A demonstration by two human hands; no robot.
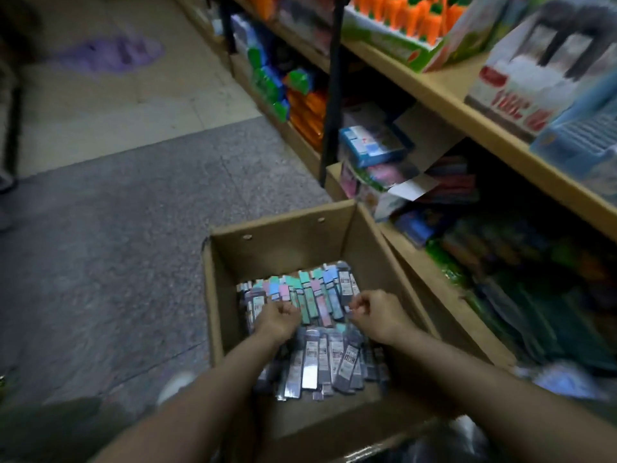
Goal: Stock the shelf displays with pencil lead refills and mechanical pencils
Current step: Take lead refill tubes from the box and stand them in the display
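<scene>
Both forearms reach down into the cardboard box of lead refill packs. Left hand and right hand hover with fingers curled; whether either pinches a pack, I cannot tell.

Matt brown cardboard box, glossy plastic-wrapped refill packs inside (they catch the light); pale wood-look shelf; floor rough, speckled grey stone.
</scene>
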